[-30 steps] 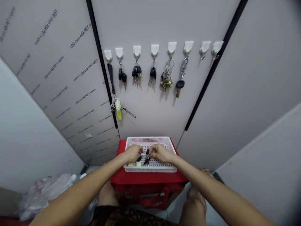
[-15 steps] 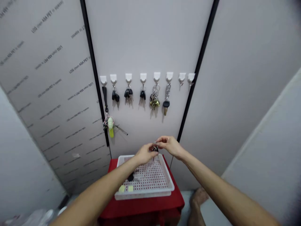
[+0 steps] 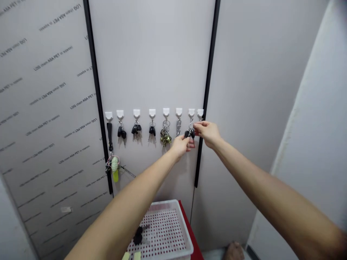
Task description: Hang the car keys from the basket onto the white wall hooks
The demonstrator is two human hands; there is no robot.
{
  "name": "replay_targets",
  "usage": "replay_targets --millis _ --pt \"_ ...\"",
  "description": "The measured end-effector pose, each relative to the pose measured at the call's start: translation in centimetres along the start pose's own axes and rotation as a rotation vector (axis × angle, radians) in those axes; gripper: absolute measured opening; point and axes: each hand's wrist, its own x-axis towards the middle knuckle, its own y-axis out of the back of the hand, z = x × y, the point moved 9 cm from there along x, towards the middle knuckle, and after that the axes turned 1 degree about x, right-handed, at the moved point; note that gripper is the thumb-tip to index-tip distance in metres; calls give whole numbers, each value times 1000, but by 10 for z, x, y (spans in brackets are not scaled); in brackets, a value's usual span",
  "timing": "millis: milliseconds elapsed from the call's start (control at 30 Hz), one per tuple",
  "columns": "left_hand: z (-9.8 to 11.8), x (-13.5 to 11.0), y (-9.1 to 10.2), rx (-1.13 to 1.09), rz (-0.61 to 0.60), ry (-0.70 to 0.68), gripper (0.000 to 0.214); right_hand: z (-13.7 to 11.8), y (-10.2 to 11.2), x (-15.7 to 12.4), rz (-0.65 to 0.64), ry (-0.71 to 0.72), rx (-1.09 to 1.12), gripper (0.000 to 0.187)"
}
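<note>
A bunch of black-headed keys point(image 3: 189, 133) is held up against the wall between my two hands, just under the second white hook from the right point(image 3: 191, 113). My right hand point(image 3: 208, 133) pinches the metal ring at the top of the bunch. Below the keys, my left hand point(image 3: 180, 147) has its fingers closed around their lower part. Whether the ring touches the hook, I cannot tell. Close by on the left, a metal chain point(image 3: 178, 125) hangs from its hook, and my left hand hides what is below it.
Several key bunches hang leftward, among them brass keys point(image 3: 166, 138) and a black strap point(image 3: 110, 136) with a green charm point(image 3: 115, 164). The rightmost hook point(image 3: 200, 113) is partly behind my right hand. Below, a white basket point(image 3: 187, 234) holding black keys point(image 3: 138, 236) stands on a red surface point(image 3: 197, 252).
Both hands have risen from above the basket to the row of hooks, carrying the bunch of keys. The view has tilted upward and turned right.
</note>
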Motion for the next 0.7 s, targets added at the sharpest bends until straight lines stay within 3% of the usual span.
replay_targets --millis 167,400,500,600,633,700 --pt "21 13 -9 22 21 -46 22 -7 9 29 127 8 -87 7" --pt "6 7 4 189 125 -4 37 12 11 36 172 -15 -258 5" --pt "-17 -11 20 340 101 36 39 11 23 28 233 89 -362 15" --pt "-53 -41 47 654 0 58 37 16 25 0 268 268 -512 23" --pt "-68 -55 58 786 -56 70 36 25 19 -14 220 297 -552 23" --pt "-102 -85 83 1059 -184 137 34 57 -6 -49 1 275 -611 22"
